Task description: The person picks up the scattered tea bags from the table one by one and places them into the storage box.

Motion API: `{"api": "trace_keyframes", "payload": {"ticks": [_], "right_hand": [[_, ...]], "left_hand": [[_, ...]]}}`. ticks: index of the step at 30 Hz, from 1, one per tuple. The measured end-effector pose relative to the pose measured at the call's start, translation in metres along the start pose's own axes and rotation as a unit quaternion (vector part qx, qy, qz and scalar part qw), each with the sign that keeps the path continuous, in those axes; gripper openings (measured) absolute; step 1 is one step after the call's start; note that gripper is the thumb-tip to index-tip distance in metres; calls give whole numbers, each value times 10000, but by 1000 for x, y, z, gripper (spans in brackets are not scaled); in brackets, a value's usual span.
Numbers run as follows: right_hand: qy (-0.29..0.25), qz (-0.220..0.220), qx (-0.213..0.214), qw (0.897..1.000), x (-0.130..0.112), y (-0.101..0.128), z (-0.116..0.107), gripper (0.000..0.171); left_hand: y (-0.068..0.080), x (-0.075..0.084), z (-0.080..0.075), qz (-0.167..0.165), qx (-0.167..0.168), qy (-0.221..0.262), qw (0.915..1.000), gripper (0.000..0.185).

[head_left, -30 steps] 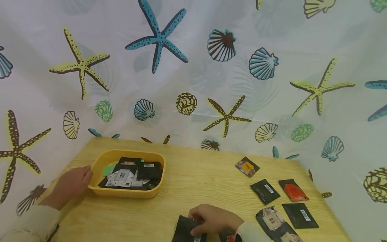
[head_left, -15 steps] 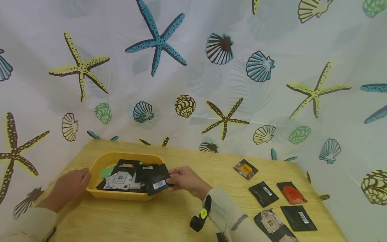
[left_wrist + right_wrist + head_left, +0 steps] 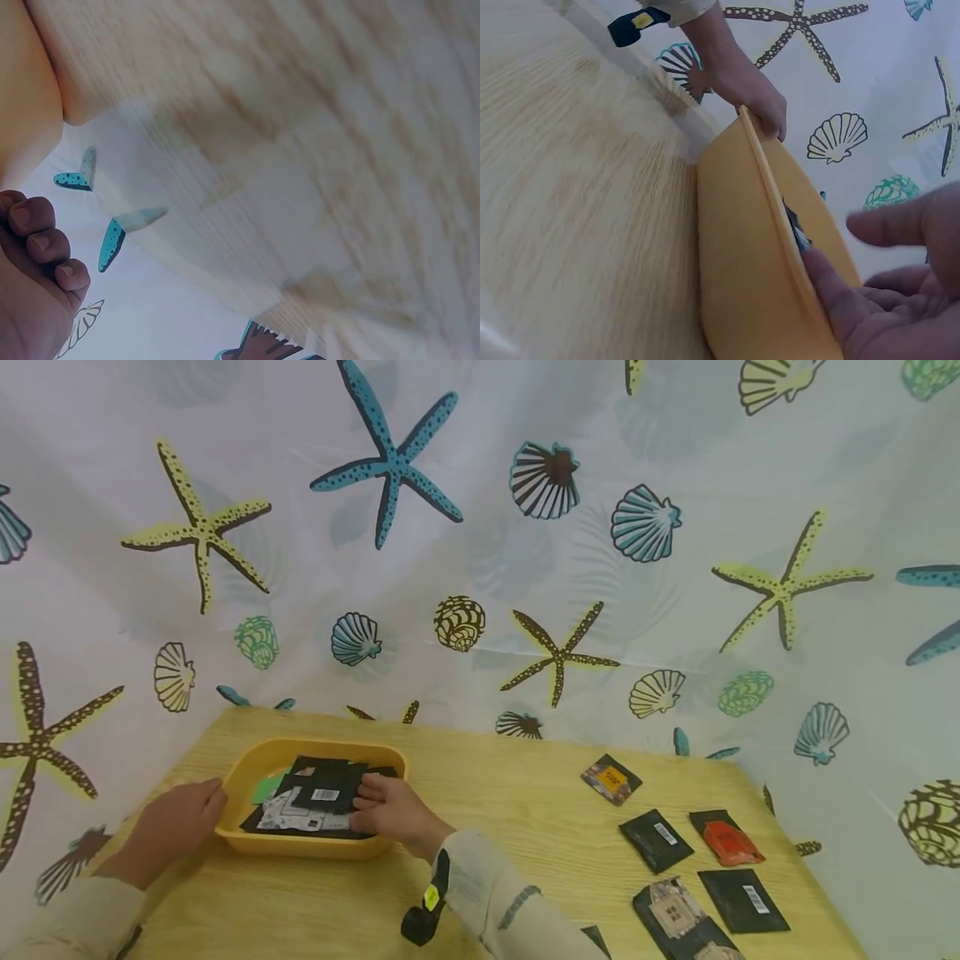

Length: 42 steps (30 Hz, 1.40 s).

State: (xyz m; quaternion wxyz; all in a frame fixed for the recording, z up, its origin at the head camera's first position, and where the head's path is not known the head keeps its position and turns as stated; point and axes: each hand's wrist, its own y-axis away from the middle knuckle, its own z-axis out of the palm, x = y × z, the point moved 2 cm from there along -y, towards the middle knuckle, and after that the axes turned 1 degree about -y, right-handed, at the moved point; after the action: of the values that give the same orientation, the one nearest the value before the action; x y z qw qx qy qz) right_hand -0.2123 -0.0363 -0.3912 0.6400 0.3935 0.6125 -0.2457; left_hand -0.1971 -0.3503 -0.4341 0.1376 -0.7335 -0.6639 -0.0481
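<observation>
Head view shows my right hand (image 3: 390, 814) lying over the near right part of the yellow tray (image 3: 247, 772), fingers loosely spread and touching the black packet (image 3: 324, 793) that now lies flat on top of the pile inside, barcode label up; half a second ago that same packet was pinched in my fingers just above the tray's right rim, and a second ago my hand was down at the near edge of the table (image 3: 480, 827), closed on it there; whether my fingers have fully let go I cannot tell, though they look relaxed rather than clamped. My left hand (image 3: 176, 822) has not shifted; it rests against the tray's left wall, fingers curled at the rim, and the right wrist view shows it (image 3: 761, 94) gripping the far edge of the tray (image 3: 742, 270), while my right fingers (image 3: 832, 296) reach over the near wall. Left wrist view gives only curled fingers (image 3: 34, 244), blurred wood and cloth. Loose packets (image 3: 656, 839) lie as before on the right side of the table, well apart from the tray; the seashell curtain (image 3: 480, 527) hangs behind.
</observation>
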Motion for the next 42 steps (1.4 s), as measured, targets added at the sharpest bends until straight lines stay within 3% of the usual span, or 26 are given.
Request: {"api": "trace_keyframes", "payload": {"ticks": [6, 10, 13, 15, 21, 26, 29, 32, 36, 42], "right_hand": [[1266, -404, -147, 9910, -10, 29, -30, 57], [2002, -535, -1, 9783, -11, 62, -77, 51], [2596, -495, 370, 9637, -6, 91, -124, 48], [3060, -408, 692, 9487, -4, 111, -157, 46], [4481, 313, 1643, 8782, 6, 165, -244, 44], [4739, 1013, 2015, 8512, 37, 193, -294, 50], [4813, 1423, 2077, 8396, 57, 200, -310, 60], [4789, 1756, 2092, 8343, 71, 201, -318, 73], [4705, 1997, 2082, 8339, 80, 197, -320, 86], [4674, 2145, 2069, 8323, 87, 192, -317, 90]], "left_hand": [[-1, 1, -1, 65, 95, -17, 9999, 34], [-1, 0, -1, 73, 76, -76, 9999, 34], [0, -3, -2, 22, -17, -128, 9999, 34], [0, -5, -3, -22, -92, -162, 9998, 34], [1, -5, -5, -79, -198, -121, 9997, 35], [0, -2, -1, -26, -125, -97, 9999, 36], [-1, -1, 1, -3, -120, -59, 9999, 36], [0, 0, 1, 5, -104, 10, 9999, 36], [0, 2, -1, -15, -26, 41, 10000, 36], [3, 4, -6, -9, -35, -1, 10000, 34]]}}
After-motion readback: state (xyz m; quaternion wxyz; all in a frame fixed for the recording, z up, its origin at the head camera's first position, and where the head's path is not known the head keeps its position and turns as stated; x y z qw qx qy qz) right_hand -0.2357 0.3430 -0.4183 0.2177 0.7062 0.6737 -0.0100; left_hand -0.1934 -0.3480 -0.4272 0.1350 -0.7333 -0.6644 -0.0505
